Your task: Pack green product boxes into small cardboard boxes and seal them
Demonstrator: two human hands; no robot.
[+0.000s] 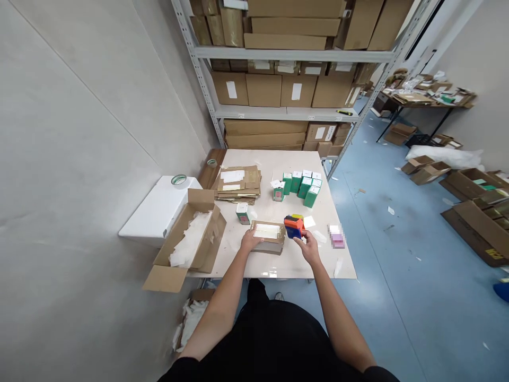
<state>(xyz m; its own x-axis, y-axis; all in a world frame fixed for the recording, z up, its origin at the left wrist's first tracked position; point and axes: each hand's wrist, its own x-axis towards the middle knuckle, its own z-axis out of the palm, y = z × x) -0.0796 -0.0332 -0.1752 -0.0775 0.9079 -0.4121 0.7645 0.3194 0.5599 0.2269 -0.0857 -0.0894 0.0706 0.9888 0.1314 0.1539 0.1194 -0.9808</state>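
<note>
My left hand (250, 241) rests on the left end of a small brown cardboard box (269, 236) lying on the white table (350, 271); its fingers curl over the box edge. My right hand (308, 245) grips a red and blue tape dispenser (295, 226) at the box's right end. A pale label covers the top of the box. A single green and white carton (243, 213) stands just behind the box.
Several green cartons (303, 185) stand further back, beside a stack of flattened cardboard (237, 183). An open box with white paper (191, 236) sits at the left, with a tape roll (178, 180) on a white unit. Shelves of boxes (278, 90) rise behind.
</note>
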